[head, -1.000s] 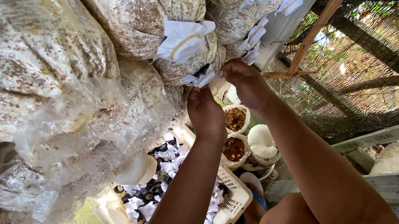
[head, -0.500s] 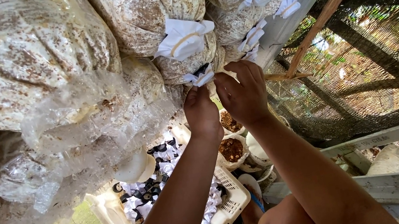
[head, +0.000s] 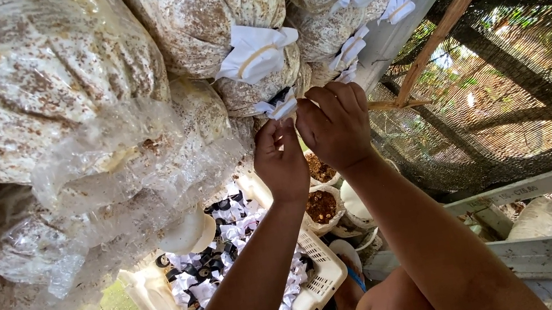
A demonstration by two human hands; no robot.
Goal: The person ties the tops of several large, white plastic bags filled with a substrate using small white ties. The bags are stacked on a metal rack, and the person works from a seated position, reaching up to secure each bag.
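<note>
Going left to right: at nine o'clock hang the big clear substrate bags point(head: 21, 84), and at six o'clock sits one white basket point(head: 312, 289) full of black rings and white paper scraps. Your left hand point(head: 282, 161) reaches up from six o'clock with the forearm straight, its fingertips pinching the white paper cap point(head: 281, 108) on the neck of a bag just above centre. Your right hand point(head: 336, 123), just beside it at one o'clock, curls its fingers over the same cap from the right. Toward twelve and one o'clock you can count about six more capped bag necks, the largest cap point(head: 256, 53) directly above your hands. Two open brown-filled bags point(head: 321, 207) sit below your wrists.
</note>
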